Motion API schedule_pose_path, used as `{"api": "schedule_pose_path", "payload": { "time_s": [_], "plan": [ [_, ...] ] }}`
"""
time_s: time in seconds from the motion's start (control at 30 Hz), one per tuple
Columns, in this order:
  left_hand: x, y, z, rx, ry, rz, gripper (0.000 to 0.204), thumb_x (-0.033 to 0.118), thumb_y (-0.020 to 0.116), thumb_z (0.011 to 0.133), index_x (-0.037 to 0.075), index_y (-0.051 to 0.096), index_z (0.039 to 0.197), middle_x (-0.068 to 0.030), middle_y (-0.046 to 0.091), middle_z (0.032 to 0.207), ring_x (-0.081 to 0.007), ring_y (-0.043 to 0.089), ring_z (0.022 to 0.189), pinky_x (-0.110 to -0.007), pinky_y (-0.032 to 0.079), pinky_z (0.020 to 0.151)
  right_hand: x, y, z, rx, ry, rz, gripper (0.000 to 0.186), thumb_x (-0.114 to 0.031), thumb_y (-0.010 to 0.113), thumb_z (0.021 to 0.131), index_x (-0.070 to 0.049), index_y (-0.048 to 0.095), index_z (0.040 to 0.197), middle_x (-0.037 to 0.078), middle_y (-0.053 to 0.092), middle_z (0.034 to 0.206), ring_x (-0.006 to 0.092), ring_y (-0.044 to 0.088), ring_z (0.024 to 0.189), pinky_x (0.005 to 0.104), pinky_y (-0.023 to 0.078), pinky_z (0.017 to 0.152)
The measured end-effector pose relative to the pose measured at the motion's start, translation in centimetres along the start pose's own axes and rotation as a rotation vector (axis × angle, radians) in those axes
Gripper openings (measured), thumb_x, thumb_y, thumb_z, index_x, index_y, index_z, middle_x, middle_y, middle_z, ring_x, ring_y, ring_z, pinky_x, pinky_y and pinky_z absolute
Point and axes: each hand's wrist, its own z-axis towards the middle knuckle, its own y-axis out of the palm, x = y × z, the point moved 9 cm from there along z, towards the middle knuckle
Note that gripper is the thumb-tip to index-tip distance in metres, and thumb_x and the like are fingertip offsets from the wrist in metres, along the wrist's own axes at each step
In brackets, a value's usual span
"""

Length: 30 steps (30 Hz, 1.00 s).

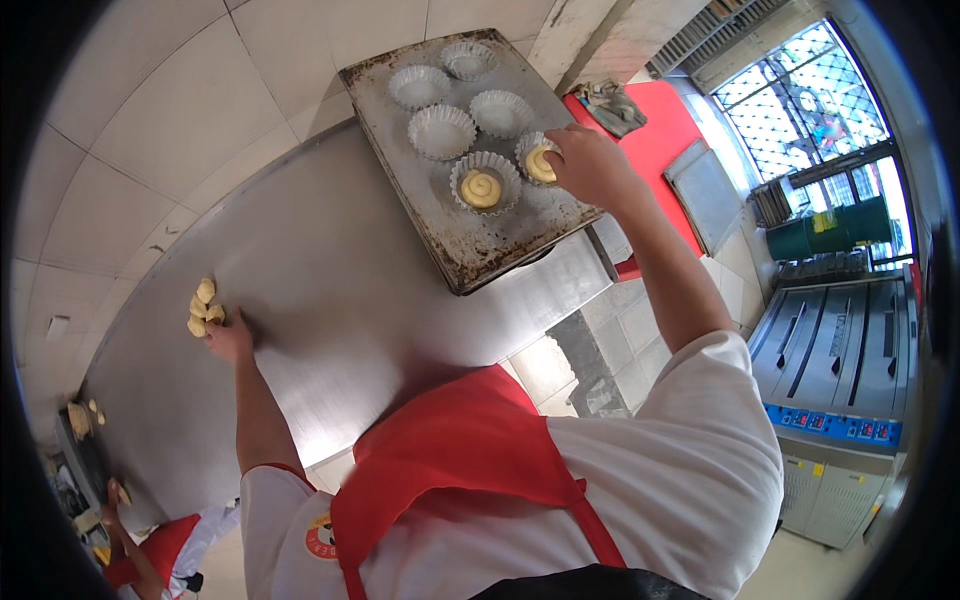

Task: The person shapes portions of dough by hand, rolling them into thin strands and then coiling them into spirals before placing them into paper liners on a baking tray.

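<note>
On the steel table, far to the left, my left hand has its fingers closed around the near end of a small cluster of pale yellow dough pieces. My right hand reaches over a worn metal baking tray. Its fingers are bent onto a coiled dough piece inside a white fluted paper cup; the fingertips are partly hidden. Just left of it, a second dough coil sits in another paper cup. Several unfilled paper cups stand toward the tray's far end.
A tiled wall borders the table. Beyond the tray is a red surface with a crumpled cloth and a flat tray. A steel oven stands at the right. At lower left, another person works beside the table.
</note>
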Motion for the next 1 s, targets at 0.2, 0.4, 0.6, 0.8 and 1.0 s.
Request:
{"api": "schedule_pose_path", "payload": {
  "time_s": [0.2,0.4,0.6,0.8,1.0],
  "plan": [
    [-2.4,-0.2,3.5,0.005,-0.079,-0.217,0.042,0.030,0.078,0.082,0.001,0.062,0.108,-0.0158,0.070,0.105,-0.0355,0.067,0.101,-0.047,0.053,0.086,-15.8,-0.5,-8.4,0.127,-0.105,0.664,0.024,-0.018,0.069,0.091,-0.002,0.070,0.109,0.017,0.070,0.096,0.0312,0.071,0.080,0.0408,0.057,0.069],
    [7.1,-8.5,-3.9,-0.327,0.421,-0.901,0.030,0.010,0.072,0.084,0.004,0.058,0.110,-0.0079,0.065,0.097,-0.0189,0.065,0.091,-0.034,0.054,0.079,-35.3,11.5,-12.6,-0.030,-0.143,1.008,0.032,-0.013,0.071,0.092,-0.007,0.066,0.123,0.011,0.069,0.112,0.0249,0.068,0.102,0.0341,0.057,0.084],
    [0.4,-11.2,-15.9,-0.872,0.366,-1.247,0.035,0.001,0.073,0.084,0.006,0.055,0.114,-0.0025,0.063,0.099,-0.0101,0.063,0.091,-0.027,0.054,0.077,-45.7,19.9,-15.5,-0.323,-0.262,1.009,0.039,-0.012,0.074,0.088,-0.006,0.064,0.125,0.014,0.069,0.118,0.0286,0.067,0.106,0.0383,0.055,0.089],
    [-7.1,-10.9,-19.9,-0.610,0.558,-0.867,0.053,0.021,0.072,0.090,0.004,0.051,0.135,-0.0202,0.054,0.129,-0.0376,0.055,0.121,-0.044,0.045,0.105,-45.7,28.2,-24.1,-0.077,-0.461,0.244,0.059,-0.010,0.063,0.090,0.002,0.045,0.145,0.027,0.040,0.151,0.0473,0.040,0.137,0.0563,0.035,0.111],
    [-13.0,-10.2,-15.2,-0.468,0.376,-0.895,0.059,0.030,0.070,0.091,0.005,0.048,0.139,-0.0208,0.048,0.137,-0.0410,0.051,0.125,-0.045,0.045,0.106,-49.4,33.2,-15.8,-0.174,-0.379,-0.084,0.095,-0.053,0.055,0.095,0.008,0.016,0.156,0.029,0.012,0.164,0.0456,0.010,0.153,0.0585,0.012,0.122]
  ]
}}
